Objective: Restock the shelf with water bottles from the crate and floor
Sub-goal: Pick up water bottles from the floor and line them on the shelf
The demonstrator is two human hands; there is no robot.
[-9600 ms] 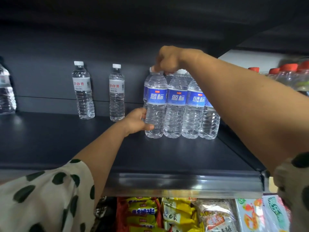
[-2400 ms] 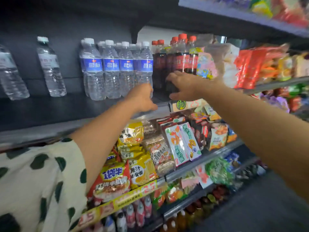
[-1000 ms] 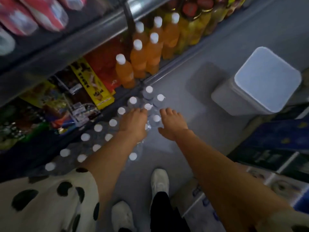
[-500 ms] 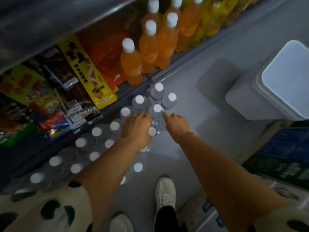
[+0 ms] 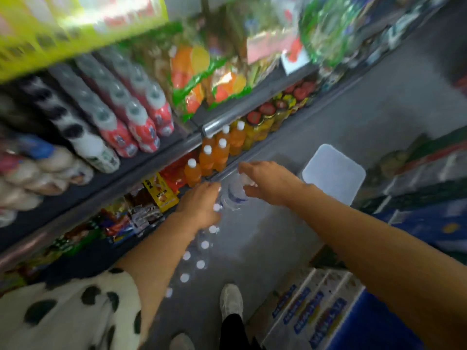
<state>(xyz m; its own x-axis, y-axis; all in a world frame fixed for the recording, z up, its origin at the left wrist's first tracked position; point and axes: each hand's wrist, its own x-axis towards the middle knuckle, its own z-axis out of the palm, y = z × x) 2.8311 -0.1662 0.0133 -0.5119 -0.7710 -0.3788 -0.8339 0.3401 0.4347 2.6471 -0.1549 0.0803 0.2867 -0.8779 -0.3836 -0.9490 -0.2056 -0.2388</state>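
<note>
The row of water bottles (image 5: pixel 202 245) stands on the floor (image 5: pixel 278 238) against the foot of the shelf unit (image 5: pixel 156 157), white caps up, running from near the person's shoe (image 5: pixel 231 300) toward the orange drink bottles (image 5: pixel 214 157) on the bottom shelf. The far end of that row, the end nearest the orange drink bottles, is where both hands are.

The left hand (image 5: pixel 199 204) is over the caps at that end, knuckles up, fingers curled down among the bottle necks. It seems to grip at least one bottle, though motion blur hides which, so I cannot tell the hold for certain. The right hand (image 5: pixel 267 183) sits just past it, farther from the shoe, with thumb and fingers spread around a blue-labelled bottle (image 5: pixel 235 192) that shows between the two hands. This bottle looks tilted, its cap toward the right hand, and the fingers seem to close on its upper part without being plainly wrapped round it.

So the bottles lie directly below and between the hands, long axes roughly upright, and the lift must go straight up along the necks before swinging toward the shelf unit. The left hand is nearer the rest of the row; the right hand is nearer the white bin (image 5: pixel 333 173) beyond it. The upper shelf to be filled is out of sight, above this view.
</note>
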